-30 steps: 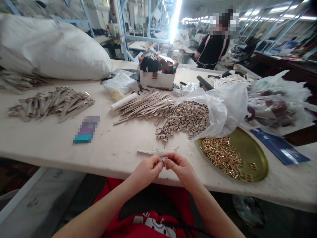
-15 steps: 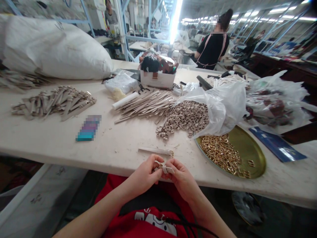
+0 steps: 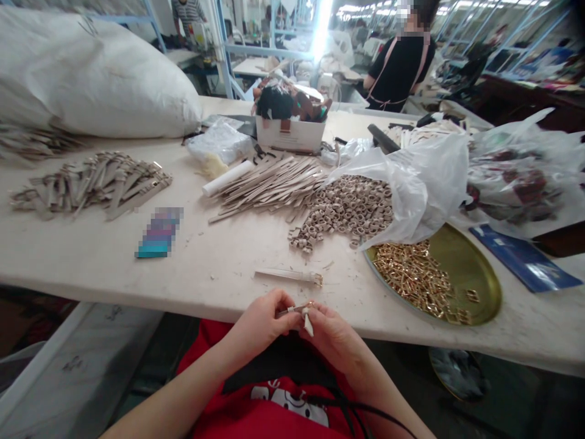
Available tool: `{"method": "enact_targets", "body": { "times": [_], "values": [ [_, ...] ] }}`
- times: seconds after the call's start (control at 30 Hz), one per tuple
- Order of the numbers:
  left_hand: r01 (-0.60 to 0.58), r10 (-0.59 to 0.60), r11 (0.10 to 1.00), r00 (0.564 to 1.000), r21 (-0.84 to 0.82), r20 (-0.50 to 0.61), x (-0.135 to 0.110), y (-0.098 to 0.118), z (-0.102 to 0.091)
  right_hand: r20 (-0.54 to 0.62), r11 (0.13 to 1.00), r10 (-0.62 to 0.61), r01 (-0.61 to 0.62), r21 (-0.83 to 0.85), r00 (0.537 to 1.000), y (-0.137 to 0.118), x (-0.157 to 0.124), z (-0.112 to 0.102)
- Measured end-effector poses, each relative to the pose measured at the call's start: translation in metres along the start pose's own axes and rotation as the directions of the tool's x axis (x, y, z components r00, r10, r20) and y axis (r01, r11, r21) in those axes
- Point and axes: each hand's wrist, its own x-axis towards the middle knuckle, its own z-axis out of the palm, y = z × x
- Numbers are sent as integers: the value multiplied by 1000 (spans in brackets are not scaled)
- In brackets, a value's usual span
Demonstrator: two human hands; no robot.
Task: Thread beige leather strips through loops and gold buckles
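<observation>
Head view: both hands meet at the near edge of the table [image 3: 214,268].
Strap pile [image 3: 91,183]: far left, well apart from the hands.
Left hand [image 3: 262,323]: fingertips pinched on the small strap's left end.
Small strap [image 3: 299,309]: between the hands, long axis left to right, pale tail hanging down.
Right hand [image 3: 331,335]: fingertips closed on its right end; both hands equally near.
Tray [image 3: 470,262]: right, holding gold buckles [image 3: 418,280].

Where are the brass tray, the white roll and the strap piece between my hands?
brass tray [image 3: 473,263], head view, bare right part of its dish.
white roll [image 3: 227,178], head view, middle of its length.
strap piece [image 3: 308,322], head view, its pale hanging end.
</observation>
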Motion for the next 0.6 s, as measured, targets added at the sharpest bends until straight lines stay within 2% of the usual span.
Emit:
{"method": "enact_targets", "body": {
  "times": [0.07,0.13,0.23,0.3,0.33,0.47,0.53,0.6],
  "values": [
    [23,-20,995,999,-93,26,-1,2,0,-58,996,-86,84,-40,995,1,1,1],
    [43,-34,984,998,-173,52,-2,3,0,-139,972,-192,169,-162,972,3,3,1],
    [64,-56,974,998,-219,43,-2,5,2,-255,869,-391,264,-419,884,4,7,0],
    [83,-77,968,996,-238,35,-1,5,2,-286,811,-456,262,-523,843,3,9,-1],
    [96,-88,962,995,-257,41,0,4,3,-283,799,-455,246,-549,844,2,10,-1],
    [154,-133,928,987,-339,86,2,0,4,-171,745,-361,173,-645,917,1,6,-7],
    [178,-149,921,983,-345,109,2,-3,5,-110,680,-358,178,-711,927,3,3,-11],
    [193,-159,921,979,-339,124,1,-6,6,-83,627,-387,196,-754,918,7,0,-13]
  ]
}}
